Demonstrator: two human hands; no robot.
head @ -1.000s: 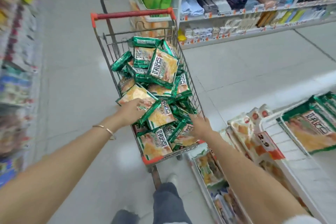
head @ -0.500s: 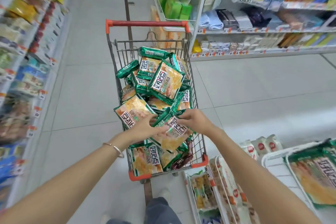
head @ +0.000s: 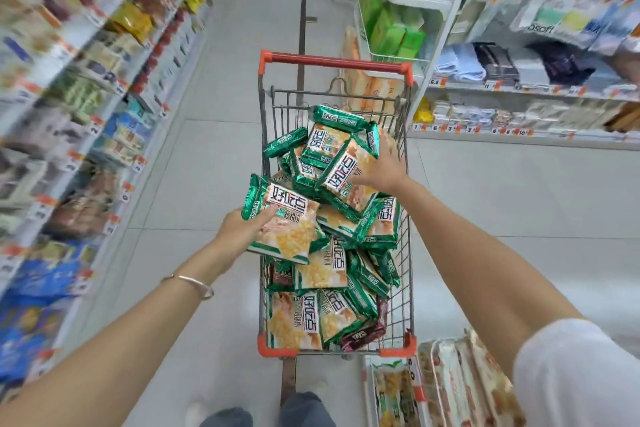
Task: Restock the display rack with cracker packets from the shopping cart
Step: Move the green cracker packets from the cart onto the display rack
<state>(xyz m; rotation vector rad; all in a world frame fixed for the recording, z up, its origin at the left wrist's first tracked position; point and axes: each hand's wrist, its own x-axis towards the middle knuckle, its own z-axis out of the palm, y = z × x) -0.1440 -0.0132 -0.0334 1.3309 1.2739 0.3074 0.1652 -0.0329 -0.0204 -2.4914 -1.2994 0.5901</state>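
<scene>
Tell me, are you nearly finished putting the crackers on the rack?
Not nearly. Done: can't tell, since only a corner of the rack shows at the lower right, with no green packets seen in it. In hand: the left hand grips a lifted packet, and the right hand touches a top packet. Left: the cart holds a big heap of packets.

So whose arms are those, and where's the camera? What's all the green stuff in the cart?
Those are a person's own arms. The camera sits on their head, looking down, so you see what they see. There is just this one view. The shopping cart is piled with green cracker packets. The left hand holds one packet, thumb on top. The right hand reaches onto another packet further back; it is too blurred to tell if it grips. Shelves of goods stand on both sides.
</scene>
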